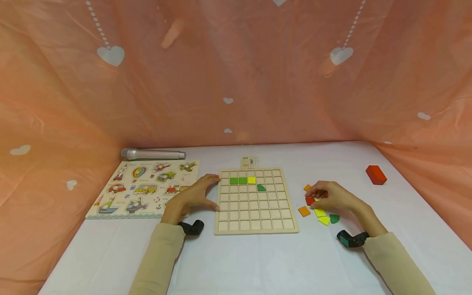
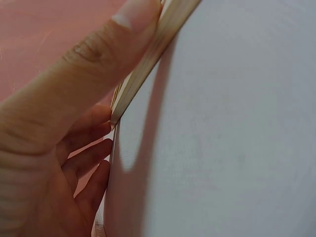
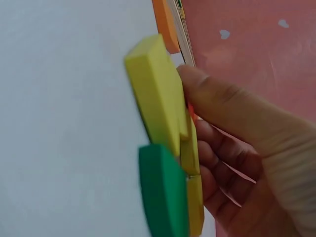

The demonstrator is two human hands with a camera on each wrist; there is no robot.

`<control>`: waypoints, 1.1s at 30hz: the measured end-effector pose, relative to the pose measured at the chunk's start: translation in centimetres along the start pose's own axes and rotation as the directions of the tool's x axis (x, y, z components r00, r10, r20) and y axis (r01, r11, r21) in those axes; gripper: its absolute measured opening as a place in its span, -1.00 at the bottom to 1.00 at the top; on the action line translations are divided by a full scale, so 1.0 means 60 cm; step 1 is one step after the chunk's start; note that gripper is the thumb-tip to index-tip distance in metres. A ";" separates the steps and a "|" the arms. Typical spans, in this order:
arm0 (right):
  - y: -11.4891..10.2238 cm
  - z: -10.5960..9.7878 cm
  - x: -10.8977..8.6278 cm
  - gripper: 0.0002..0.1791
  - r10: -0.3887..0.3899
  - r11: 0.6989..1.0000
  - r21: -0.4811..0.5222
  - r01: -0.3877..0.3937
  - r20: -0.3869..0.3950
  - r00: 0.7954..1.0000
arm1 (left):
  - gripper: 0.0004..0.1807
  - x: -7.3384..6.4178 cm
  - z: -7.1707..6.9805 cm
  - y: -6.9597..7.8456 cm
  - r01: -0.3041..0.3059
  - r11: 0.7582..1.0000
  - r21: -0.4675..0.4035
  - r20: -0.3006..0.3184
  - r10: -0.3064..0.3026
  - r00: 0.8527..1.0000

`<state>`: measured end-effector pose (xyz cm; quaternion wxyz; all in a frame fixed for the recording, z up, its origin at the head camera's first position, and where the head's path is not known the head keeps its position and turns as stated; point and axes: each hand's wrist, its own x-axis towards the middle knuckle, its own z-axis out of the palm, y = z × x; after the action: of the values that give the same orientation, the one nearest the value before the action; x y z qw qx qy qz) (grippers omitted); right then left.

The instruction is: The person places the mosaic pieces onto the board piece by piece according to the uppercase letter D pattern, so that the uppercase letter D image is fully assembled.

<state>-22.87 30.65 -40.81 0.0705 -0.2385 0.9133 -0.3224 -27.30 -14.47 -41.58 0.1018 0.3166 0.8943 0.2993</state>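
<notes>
A square wooden grid board (image 1: 256, 203) lies in the middle of the table. In its upper rows sit two green square tiles (image 1: 238, 180), a yellow square tile (image 1: 252, 180) and a dark green quarter-round tile (image 1: 261, 188). My left hand (image 1: 193, 194) touches the board's left edge with thumb and fingertips spread apart. Right of the board, my right hand (image 1: 333, 196) pinches a red tile (image 1: 309, 201) between thumb and fingers, within a loose group of tiles. Around it lie orange tiles (image 1: 304, 211), yellow tiles (image 1: 324, 221) and a green rounded tile (image 3: 165, 192).
A small pattern card (image 1: 249, 162) lies behind the board. At left are a picture puzzle board (image 1: 147, 186), partly behind my left hand, and a silver microphone (image 1: 155, 154). A red block (image 1: 376, 175) stands at far right. An orange curtain (image 1: 228, 73) hangs behind the table.
</notes>
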 end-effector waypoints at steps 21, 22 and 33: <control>-0.064 0.029 0.068 -0.74 -0.183 0.981 0.036 0.191 -0.163 0.970 | 0.09 -0.001 -0.001 0.002 0.009 0.999 -0.037 0.004 -0.009 1.000; -0.070 0.034 0.074 -0.74 -0.195 0.978 0.040 0.204 -0.172 0.966 | 0.09 -0.001 -0.001 0.002 0.009 0.999 -0.040 0.005 -0.009 1.000; -0.109 0.086 0.122 -0.82 -0.185 0.971 0.125 0.205 -0.156 0.970 | 0.10 0.001 0.001 0.001 0.012 0.999 -0.038 0.002 -0.012 1.000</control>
<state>-25.25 19.81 -40.59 -0.0105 -0.2980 0.8632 -0.4074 -27.29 -14.36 -41.56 0.1103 0.3094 0.8904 0.3152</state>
